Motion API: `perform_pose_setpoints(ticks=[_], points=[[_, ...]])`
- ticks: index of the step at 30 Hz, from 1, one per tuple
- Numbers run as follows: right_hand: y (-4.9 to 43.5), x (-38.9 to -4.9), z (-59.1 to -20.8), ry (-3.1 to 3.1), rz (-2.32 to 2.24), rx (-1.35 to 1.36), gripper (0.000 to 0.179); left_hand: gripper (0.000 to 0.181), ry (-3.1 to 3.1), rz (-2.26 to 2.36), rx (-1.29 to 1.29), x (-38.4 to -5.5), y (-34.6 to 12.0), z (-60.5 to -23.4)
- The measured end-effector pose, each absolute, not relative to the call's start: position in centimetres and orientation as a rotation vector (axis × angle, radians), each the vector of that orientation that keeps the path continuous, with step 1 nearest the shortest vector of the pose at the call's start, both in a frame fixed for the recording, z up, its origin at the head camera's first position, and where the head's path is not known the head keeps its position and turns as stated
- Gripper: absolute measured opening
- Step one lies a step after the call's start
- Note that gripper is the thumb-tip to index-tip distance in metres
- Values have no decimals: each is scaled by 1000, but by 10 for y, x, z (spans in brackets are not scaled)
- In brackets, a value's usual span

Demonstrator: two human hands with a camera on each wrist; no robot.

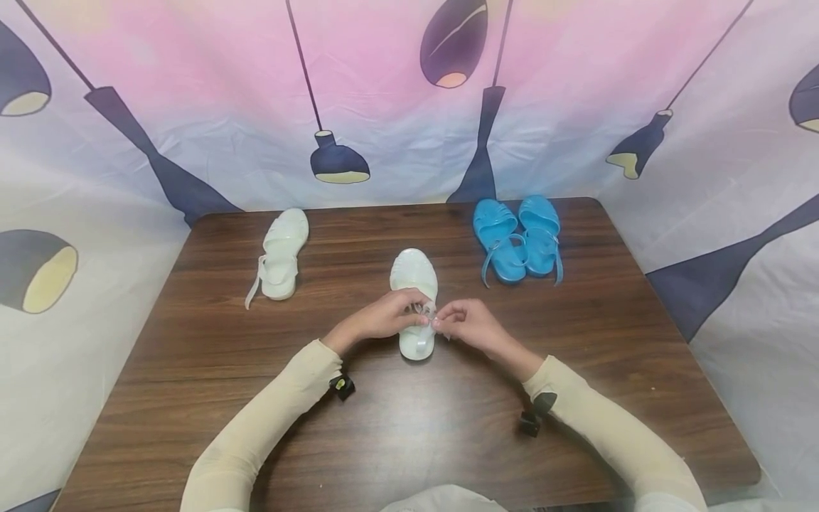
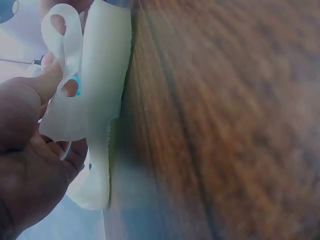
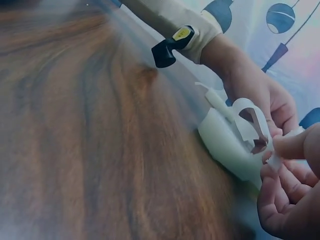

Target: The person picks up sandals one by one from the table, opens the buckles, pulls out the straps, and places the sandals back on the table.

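A white sandal (image 1: 412,270) lies sole down in the middle of the table, toe pointing away from me. My left hand (image 1: 387,316) holds its ankle strap from the left, thumb and fingers pinching it. From the right, my right hand (image 1: 470,326) pinches the strap's end between thumb and fingertips, close to the left fingertips. In the left wrist view the strap (image 2: 73,37) bends into a loop above the heel, beside my left thumb. The right wrist view shows the same loop (image 3: 245,103) standing over the sandal's heel (image 3: 222,137). My fingers partly hide the buckle area.
Another white sandal (image 1: 286,238) rests at the back left of the brown wooden table (image 1: 358,427), its strap hanging loose to the side. Two blue sandals (image 1: 495,217) stand side by side at the back right. A patterned cloth (image 1: 243,85) hangs behind the table.
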State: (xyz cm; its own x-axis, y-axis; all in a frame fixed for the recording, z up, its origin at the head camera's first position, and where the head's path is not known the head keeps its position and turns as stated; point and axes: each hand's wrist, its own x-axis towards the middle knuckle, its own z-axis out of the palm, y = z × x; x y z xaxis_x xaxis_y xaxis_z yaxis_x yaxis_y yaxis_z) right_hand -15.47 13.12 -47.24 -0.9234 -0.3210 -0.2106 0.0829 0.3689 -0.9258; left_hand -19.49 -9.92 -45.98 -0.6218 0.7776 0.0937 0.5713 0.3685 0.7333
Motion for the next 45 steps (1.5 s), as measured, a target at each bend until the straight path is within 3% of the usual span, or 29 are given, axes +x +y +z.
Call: perform_pose_setpoints(ticks=[11, 21, 45], points=[[130, -152, -471, 2336, -1554, -240, 14, 28, 2388, 1096, 1157, -192, -103, -459], [127, -155, -470, 2344, -1579, -272, 19, 26, 2413, 1025, 1219, -193, -101, -456], [125, -149, -474, 2189, -1696, -74, 20, 30, 2428, 1005, 1208, -194, -101, -457]])
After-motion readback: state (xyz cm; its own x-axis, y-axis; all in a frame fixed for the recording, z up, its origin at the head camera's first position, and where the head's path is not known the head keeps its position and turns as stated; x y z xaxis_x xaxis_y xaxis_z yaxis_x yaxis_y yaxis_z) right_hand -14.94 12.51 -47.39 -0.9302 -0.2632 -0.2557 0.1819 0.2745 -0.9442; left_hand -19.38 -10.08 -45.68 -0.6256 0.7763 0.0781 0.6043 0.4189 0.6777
